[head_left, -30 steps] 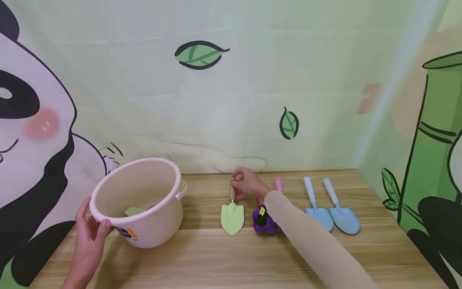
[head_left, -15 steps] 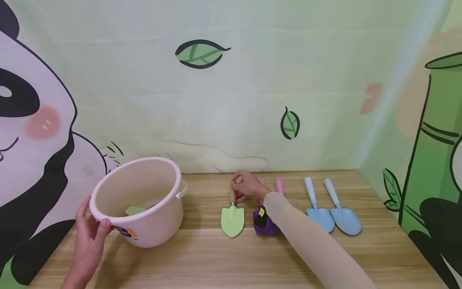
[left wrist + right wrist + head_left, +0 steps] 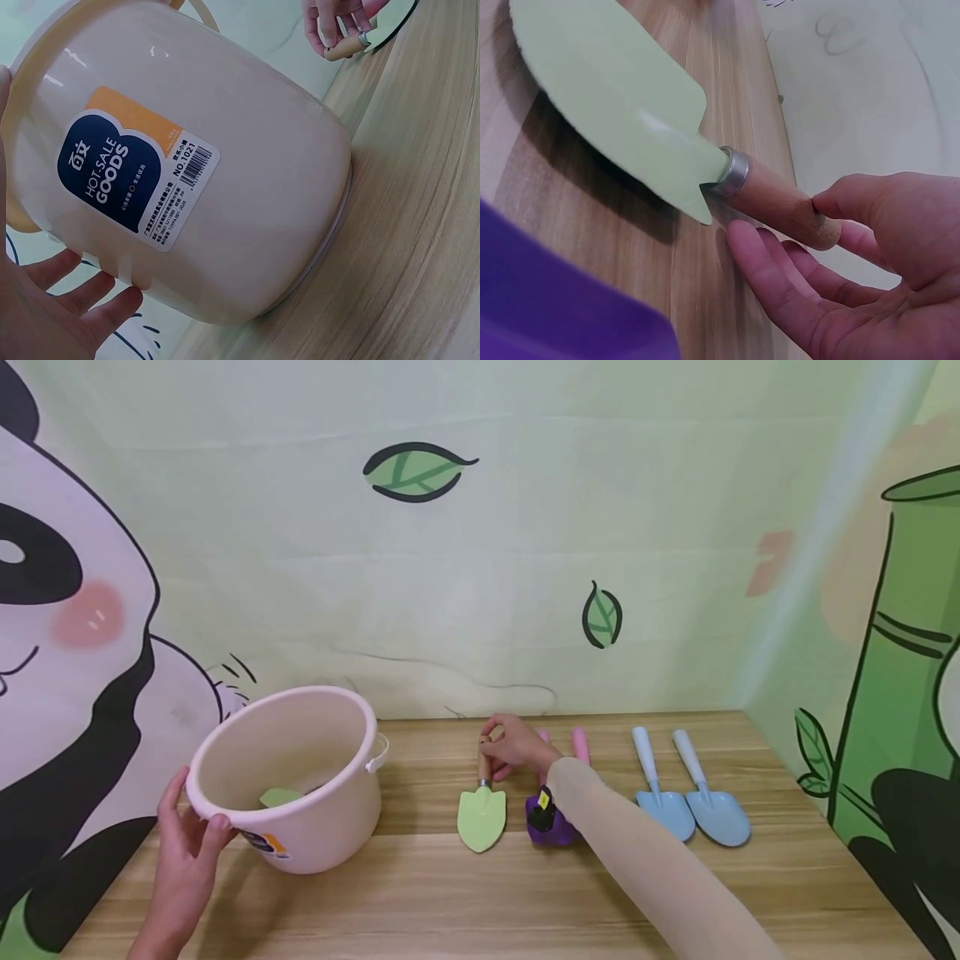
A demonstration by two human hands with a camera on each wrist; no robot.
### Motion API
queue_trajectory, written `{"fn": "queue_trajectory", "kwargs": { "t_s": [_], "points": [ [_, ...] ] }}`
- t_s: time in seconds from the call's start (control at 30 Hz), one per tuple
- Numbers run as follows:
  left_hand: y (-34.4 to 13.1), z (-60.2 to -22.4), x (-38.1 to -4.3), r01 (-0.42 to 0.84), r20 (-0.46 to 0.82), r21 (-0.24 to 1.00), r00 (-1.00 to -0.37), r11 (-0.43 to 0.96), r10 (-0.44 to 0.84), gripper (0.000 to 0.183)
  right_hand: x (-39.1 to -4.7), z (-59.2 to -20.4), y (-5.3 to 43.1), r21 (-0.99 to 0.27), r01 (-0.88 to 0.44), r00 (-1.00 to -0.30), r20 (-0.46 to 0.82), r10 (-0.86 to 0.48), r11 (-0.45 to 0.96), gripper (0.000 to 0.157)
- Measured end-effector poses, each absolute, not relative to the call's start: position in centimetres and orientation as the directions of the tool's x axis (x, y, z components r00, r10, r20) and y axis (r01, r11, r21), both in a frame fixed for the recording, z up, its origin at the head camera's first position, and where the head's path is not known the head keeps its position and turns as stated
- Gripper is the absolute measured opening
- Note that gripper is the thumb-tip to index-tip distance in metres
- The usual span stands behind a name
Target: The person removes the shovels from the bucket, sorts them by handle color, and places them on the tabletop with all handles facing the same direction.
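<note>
My left hand [image 3: 183, 852] holds the rim of a pale pink bucket [image 3: 322, 835] from the left, thumb over the edge and fingers against its outside. The bucket leans towards me, its label [image 3: 135, 169] facing the left wrist camera. Inside lies a light green piece [image 3: 279, 797], partly hidden by the rim. With thumb and fingers, my right hand [image 3: 517, 745] pinches the end of the wooden handle [image 3: 776, 206] of a light green garden trowel [image 3: 482, 818]. Its blade points towards me, close over the table, with a shadow beneath in the right wrist view.
Right of the green trowel are purple blades [image 3: 553, 837] with pink handles [image 3: 580, 745], partly behind my right wrist and sleeve. Further right, two blue trowels [image 3: 663, 814] [image 3: 720, 818] lie side by side on the wooden table [image 3: 450, 902]. A printed cloth wall [image 3: 510, 552] stands behind.
The green trowel and my right hand have shifted slightly towards me. My left hand and the bucket stay where they were.
</note>
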State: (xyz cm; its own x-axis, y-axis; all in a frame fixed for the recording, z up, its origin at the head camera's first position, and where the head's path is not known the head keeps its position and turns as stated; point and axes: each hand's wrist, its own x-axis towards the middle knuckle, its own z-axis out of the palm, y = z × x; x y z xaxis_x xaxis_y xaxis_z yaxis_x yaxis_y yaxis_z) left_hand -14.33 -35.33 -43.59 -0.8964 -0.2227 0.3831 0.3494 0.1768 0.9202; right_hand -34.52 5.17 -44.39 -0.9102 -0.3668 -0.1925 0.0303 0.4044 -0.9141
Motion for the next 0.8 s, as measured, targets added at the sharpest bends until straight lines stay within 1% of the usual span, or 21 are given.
{"fn": "queue_trajectory", "kwargs": {
  "t_s": [0.6, 0.8],
  "points": [
    [-35.4, -43.3, -14.2, 0.338, 0.376, 0.921, -0.900, 0.192, -0.222, 0.074, -34.8, -44.4, 5.3, -0.903, 0.010, -0.911, -0.185, -0.368, 0.430, 0.028],
    [-35.5, -43.3, -14.2, 0.333, 0.372, 0.922, -0.905, 0.199, -0.208, 0.074, -34.6, -43.3, 5.6, -0.873, -0.018, -0.908, -0.189, -0.373, 0.487, 0.036]
  ]
}}
